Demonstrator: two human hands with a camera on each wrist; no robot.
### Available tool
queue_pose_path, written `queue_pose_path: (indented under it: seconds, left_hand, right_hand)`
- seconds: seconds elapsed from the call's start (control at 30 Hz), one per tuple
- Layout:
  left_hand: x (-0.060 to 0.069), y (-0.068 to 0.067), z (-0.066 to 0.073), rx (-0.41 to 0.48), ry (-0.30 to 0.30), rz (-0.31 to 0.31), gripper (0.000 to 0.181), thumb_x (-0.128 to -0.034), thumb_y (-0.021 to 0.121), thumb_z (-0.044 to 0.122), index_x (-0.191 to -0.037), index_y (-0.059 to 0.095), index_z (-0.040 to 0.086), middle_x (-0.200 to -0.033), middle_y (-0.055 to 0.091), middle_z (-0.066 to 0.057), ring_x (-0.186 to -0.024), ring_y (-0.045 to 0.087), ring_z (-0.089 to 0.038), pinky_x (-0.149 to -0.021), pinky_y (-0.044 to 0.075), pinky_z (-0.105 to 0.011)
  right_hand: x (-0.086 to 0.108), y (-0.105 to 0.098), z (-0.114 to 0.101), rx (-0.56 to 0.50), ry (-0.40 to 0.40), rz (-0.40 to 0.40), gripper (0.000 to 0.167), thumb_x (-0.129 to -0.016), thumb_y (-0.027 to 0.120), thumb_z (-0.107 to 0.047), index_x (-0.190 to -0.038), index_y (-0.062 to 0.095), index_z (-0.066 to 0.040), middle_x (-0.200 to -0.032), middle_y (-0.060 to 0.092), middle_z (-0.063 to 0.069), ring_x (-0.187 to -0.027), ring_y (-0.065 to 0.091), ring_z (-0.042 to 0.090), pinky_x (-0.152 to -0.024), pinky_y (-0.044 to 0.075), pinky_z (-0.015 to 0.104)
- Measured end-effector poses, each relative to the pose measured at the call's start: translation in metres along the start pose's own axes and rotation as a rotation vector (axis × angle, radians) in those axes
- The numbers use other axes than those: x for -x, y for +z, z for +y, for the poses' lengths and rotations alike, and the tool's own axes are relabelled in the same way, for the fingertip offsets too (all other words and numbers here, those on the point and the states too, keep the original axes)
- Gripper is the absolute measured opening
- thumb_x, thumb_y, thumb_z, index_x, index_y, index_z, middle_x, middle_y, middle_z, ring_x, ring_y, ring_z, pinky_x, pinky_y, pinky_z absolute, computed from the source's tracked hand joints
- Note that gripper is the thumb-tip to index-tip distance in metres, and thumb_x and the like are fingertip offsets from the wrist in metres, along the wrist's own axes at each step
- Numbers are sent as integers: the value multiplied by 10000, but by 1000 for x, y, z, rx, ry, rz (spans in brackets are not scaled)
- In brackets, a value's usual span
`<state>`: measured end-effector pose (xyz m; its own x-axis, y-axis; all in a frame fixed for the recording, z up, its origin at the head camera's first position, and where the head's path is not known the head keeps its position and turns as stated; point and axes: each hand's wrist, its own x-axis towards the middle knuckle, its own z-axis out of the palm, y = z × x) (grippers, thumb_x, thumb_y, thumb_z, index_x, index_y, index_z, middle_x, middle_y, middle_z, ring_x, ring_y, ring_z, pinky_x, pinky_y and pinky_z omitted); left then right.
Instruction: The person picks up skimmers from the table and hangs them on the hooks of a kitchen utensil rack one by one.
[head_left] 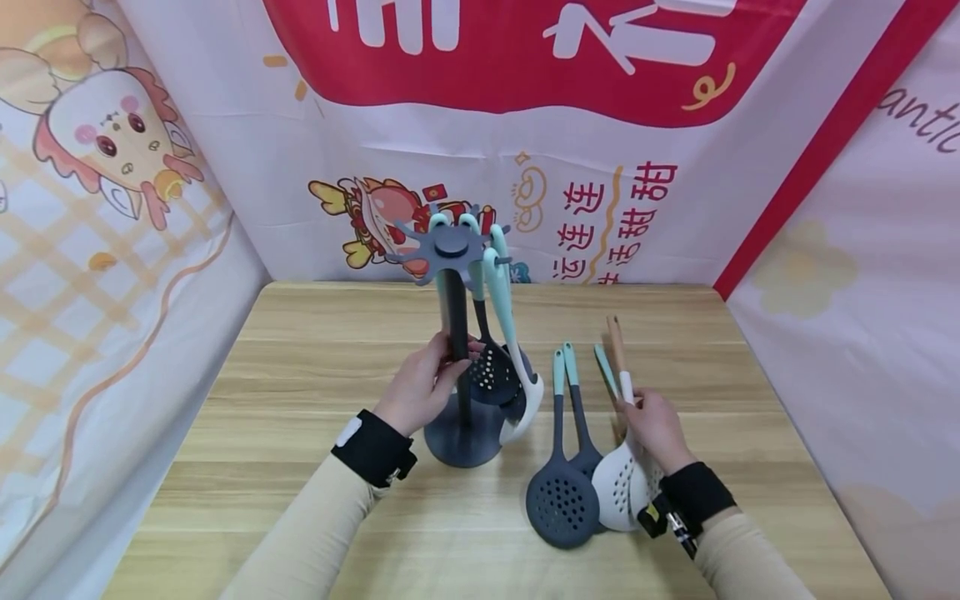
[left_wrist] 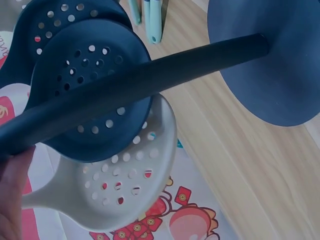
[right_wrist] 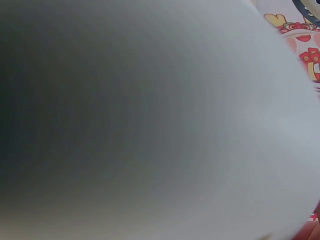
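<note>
My left hand [head_left: 423, 379] grips the dark post of a utensil stand [head_left: 452, 312], its thumb against the post. On the stand's hooks hang several utensils with mint handles, among them a dark skimmer [head_left: 491, 377] and a white ladle [head_left: 523, 408]. In the left wrist view, dark and white perforated heads hang behind the post. My right hand [head_left: 660, 429] holds a white skimmer [head_left: 643, 482] by its shaft; its wood-coloured handle points away from me. A pale blurred surface fills most of the right wrist view, hiding the fingers there.
On the wooden table [head_left: 300, 450], left of my right hand, lie a dark skimmer [head_left: 562, 504], another dark utensil partly under it and a white slotted head [head_left: 615, 492]. A mint handle [head_left: 604, 367] lies beside them. Printed cloth [head_left: 450, 133] hangs behind the table.
</note>
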<state>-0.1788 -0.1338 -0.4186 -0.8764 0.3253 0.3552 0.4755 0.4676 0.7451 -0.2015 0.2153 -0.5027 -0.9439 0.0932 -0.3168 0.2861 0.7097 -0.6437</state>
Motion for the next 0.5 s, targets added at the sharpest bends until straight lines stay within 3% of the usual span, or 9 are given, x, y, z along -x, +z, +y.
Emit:
queue_pose_path:
  seconds: [0.27,0.5]
  left_hand:
    - [1,-1,-6,-22,53,42,247,-985,594,82,-1219,561,8,-1067,727,-91,-976,717,-230,-843,609,-382]
    - [0,-1,-8,-18,60,60,263,-965,625,79,-1215,578,14,-1040,741,-91,-964,731,-234,-839,609,-373]
  right_hand:
    - [3,-6,-2,-39,8,18,449,-1018,518,-193,-1349,469,105,-1008,594,212,-662,646,160,-575,519,283]
    - [1,-12,1,-65,-16,37,477,-1022,513,-211,-1365,450,115,-1032,594,234,-656,675,184,-587,504,267]
